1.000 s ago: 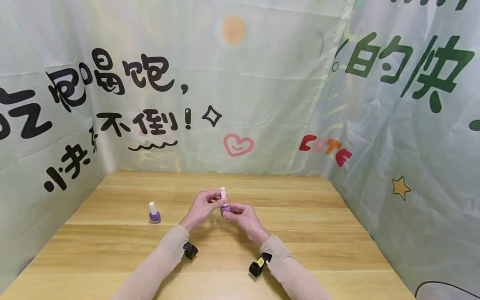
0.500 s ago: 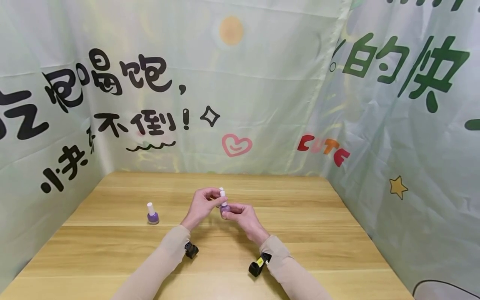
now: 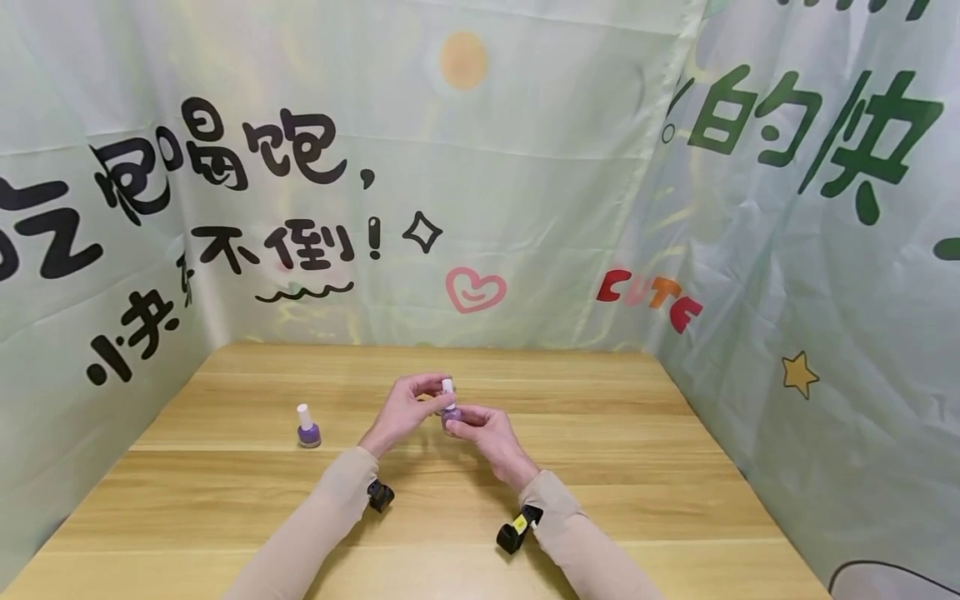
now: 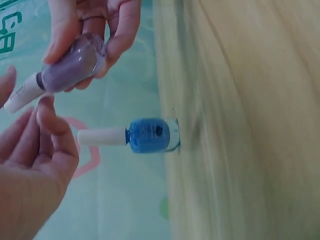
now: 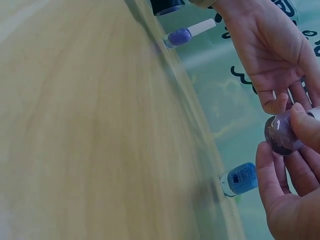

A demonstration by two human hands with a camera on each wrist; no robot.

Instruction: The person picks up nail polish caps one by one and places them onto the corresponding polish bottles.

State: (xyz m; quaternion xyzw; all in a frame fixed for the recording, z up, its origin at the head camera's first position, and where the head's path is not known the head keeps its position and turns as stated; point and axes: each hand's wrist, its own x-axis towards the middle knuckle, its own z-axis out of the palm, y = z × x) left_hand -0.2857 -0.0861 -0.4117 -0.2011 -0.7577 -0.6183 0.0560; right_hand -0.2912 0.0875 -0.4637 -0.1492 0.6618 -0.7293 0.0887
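Observation:
My right hand (image 3: 487, 433) grips the glass body of a mauve nail polish bottle (image 4: 75, 65) between thumb and fingers, above the table. Thumb and fingers of my left hand (image 3: 408, 412) lie on either side of its white cap (image 4: 22, 97). The bottle tilts in the left wrist view, its cap towards my left fingers. Beyond the hands stands a blue nail polish bottle (image 4: 150, 135) with a white cap, mostly hidden in the head view. A purple nail polish bottle (image 3: 309, 435) stands upright on the table to the left of my left hand.
The wooden table (image 3: 600, 467) has pale printed cloth (image 3: 555, 208) hanging along its back and both sides. Black camera mounts (image 3: 381, 497) are strapped at the wrists. The blue bottle stands close behind the held one.
Both hands stay in almost the same place with the mauve bottle between them. The left fingers shift slightly around the cap. The purple bottle on the table has not moved.

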